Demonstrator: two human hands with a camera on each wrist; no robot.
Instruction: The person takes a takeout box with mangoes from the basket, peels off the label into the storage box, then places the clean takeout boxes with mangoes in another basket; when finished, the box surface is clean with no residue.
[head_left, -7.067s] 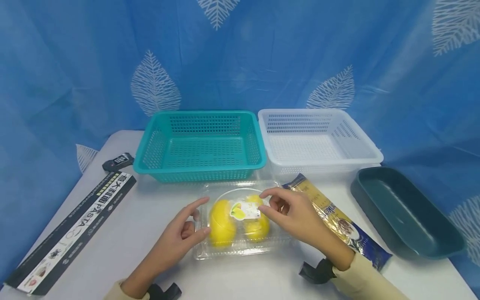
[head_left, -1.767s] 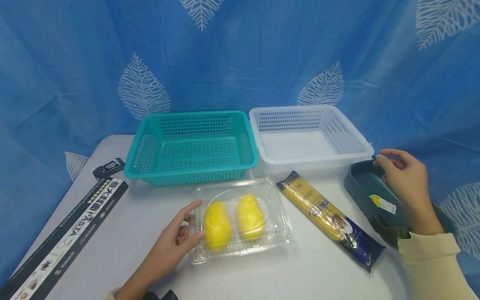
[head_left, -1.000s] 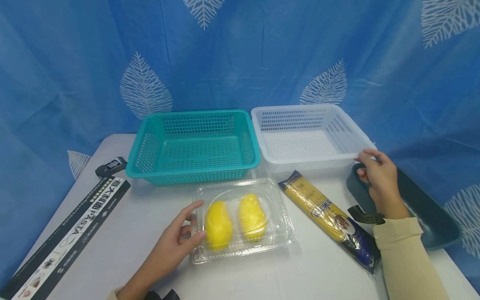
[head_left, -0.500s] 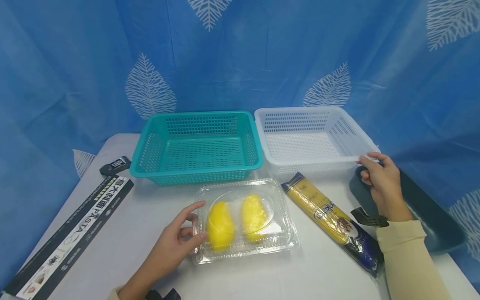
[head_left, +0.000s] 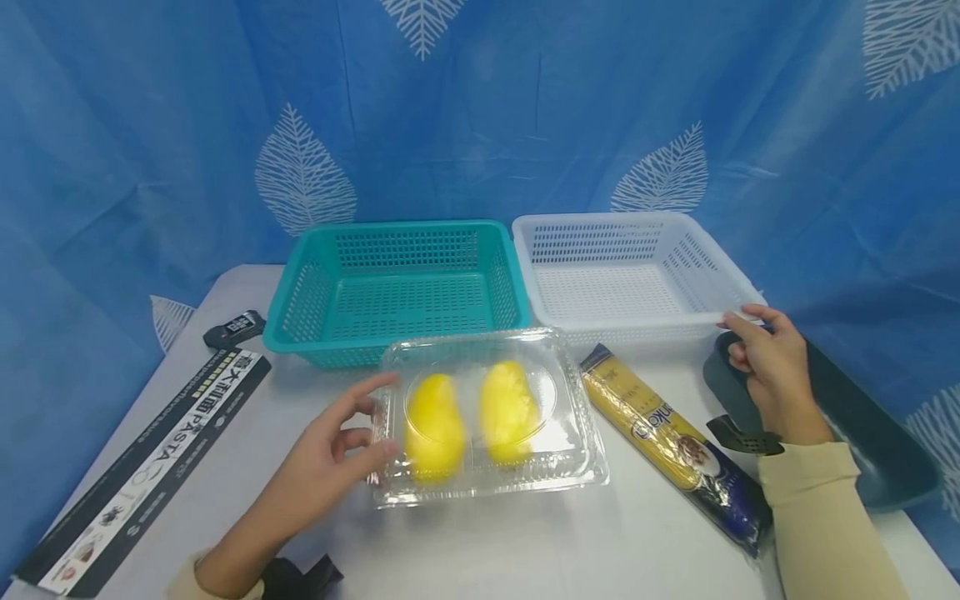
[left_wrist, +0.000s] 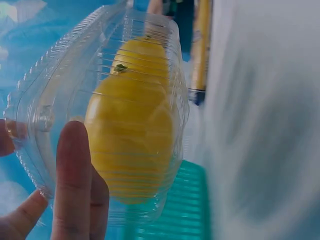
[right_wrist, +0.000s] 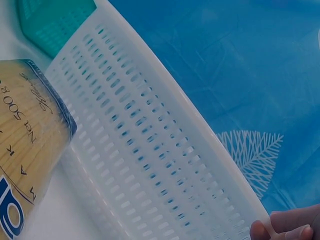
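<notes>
A clear plastic clamshell box [head_left: 558, 457] is raised off the table, with two yellow mangoes [head_left: 435, 429] inside. My left hand [head_left: 326, 454] grips the box's left end; in the left wrist view its fingers [left_wrist: 73, 175] lie against the clear wall beside the mangoes. At the right, my right hand [head_left: 776, 371] pinches the front right corner of the white basket [head_left: 637, 322] between thumb and fingers. The right wrist view shows those fingertips at the rim of the basket, whose perforated wall [right_wrist: 135, 120] fills the middle.
A teal basket [head_left: 397, 346] stands behind the clamshell. A gold and blue pasta packet [head_left: 675, 450] lies right of it, before a dark green tub [head_left: 870, 421] partly hidden by my right arm. At the left lie a long pasta box [head_left: 150, 475] and a small black object [head_left: 234, 329].
My left hand has lifted the clamshell off the table. The label on the lid is gone; my right hand went from the clamshell over the tub, where the label showed, to the white basket's rim.
</notes>
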